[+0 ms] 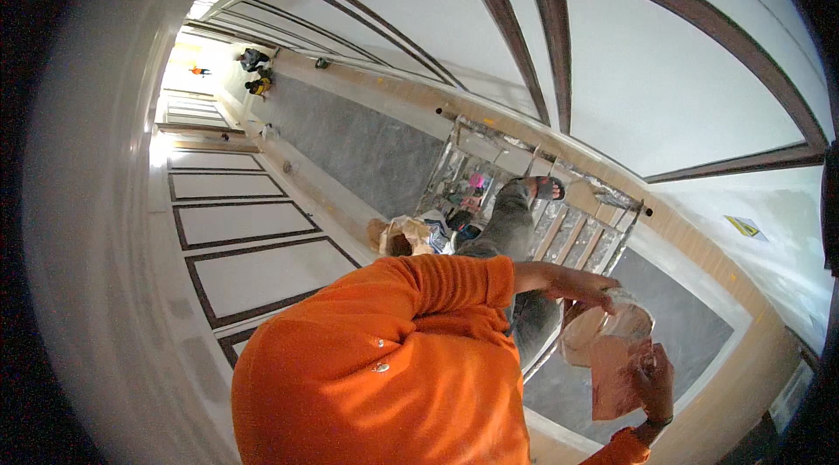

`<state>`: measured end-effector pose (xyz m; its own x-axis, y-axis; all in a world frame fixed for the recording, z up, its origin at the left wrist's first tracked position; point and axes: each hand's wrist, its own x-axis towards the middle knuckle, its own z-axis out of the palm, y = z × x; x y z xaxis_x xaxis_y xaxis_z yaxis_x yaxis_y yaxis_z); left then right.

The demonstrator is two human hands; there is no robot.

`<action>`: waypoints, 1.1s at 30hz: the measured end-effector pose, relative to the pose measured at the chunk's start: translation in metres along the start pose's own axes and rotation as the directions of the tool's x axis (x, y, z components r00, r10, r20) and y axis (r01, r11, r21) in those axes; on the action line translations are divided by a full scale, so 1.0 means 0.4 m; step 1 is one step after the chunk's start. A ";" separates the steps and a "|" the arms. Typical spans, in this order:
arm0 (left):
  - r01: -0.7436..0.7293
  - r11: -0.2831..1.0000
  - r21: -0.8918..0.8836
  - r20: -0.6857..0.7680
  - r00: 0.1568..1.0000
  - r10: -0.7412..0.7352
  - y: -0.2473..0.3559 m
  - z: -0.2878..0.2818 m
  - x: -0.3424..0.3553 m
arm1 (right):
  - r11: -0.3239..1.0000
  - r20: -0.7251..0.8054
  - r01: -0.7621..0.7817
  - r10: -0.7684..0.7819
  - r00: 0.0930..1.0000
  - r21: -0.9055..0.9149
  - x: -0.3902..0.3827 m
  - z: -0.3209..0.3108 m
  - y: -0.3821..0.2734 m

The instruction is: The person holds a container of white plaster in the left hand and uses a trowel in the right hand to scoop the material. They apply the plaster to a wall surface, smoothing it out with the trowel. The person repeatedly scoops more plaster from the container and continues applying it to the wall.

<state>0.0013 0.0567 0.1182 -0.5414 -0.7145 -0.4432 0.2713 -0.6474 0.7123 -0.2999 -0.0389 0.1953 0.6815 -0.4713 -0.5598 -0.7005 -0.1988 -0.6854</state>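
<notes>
My left hand (592, 287), fingers curled, grips the rim of a round, shallow, pale tub (581, 338) smeared with whitish residue. Below it, my right hand (654, 382) is closed on the edge of a flat, reddish-brown rectangular piece (614, 378), whose exact kind I cannot make out. This piece overlaps the lower side of the tub, and whether they touch is unclear. Both hands are out to the right, over grey flooring.
A metal scaffold (552, 233) with open rungs is under my sandalled foot (547, 189). On its platform lie a crumpled paper bag (411, 234) and a pink item (476, 179). Panelled walls (682, 72) flank the corridor. People (254, 72) are far off.
</notes>
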 end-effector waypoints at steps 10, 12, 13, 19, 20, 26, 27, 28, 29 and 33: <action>-0.145 0.989 0.031 -0.258 0.955 0.148 0.114 -0.140 0.102 | 0.695 -0.225 -0.056 -0.154 0.962 -0.717 0.134 -0.128 -0.255; -0.091 0.996 0.003 -0.244 0.966 0.089 0.140 -0.201 0.093 | 0.697 -0.379 -0.228 -0.068 0.923 -0.680 0.189 -0.135 -0.367; -0.054 0.998 -0.015 -0.244 0.968 0.048 0.142 -0.231 0.087 | 0.646 -0.347 -0.341 0.124 0.930 -0.683 0.238 -0.146 -0.431; -0.062 0.976 0.207 -0.235 0.966 0.111 0.313 -0.205 0.035 | 0.521 -0.371 -0.325 0.019 0.929 -0.789 0.329 -0.132 -0.454; -0.029 0.959 0.282 -0.239 0.966 0.099 0.310 -0.216 0.051 | 0.545 -0.379 -0.328 0.020 0.925 -0.771 0.342 -0.129 -0.444; -0.227 0.974 0.001 -0.238 0.946 0.221 0.216 -0.222 0.081 | 0.786 -0.362 -0.260 0.049 0.931 -0.561 0.357 -0.056 -0.360; -0.211 0.977 -0.019 -0.246 0.948 0.200 0.214 -0.221 0.082 | 0.838 -0.307 -0.237 0.088 0.948 -0.491 0.362 -0.057 -0.349; -0.196 0.980 -0.040 -0.254 0.950 0.180 0.212 -0.219 0.083 | 0.883 -0.248 -0.219 0.121 0.961 -0.416 0.367 -0.060 -0.340; -0.191 0.980 -0.058 -0.267 0.949 0.170 0.220 -0.215 0.081 | 0.919 -0.185 -0.209 0.153 0.971 -0.334 0.369 -0.064 -0.331; -0.134 0.990 0.031 -0.243 0.960 0.138 0.223 -0.221 0.086 | 0.976 -0.115 -0.114 0.094 0.989 -0.183 0.348 -0.066 -0.272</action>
<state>0.0774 -0.0490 0.1184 -0.2893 -0.8397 -0.4596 0.3167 -0.5370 0.7819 -0.1344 -0.1054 0.2042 0.5840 -0.5835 -0.5644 -0.8004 -0.2979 -0.5203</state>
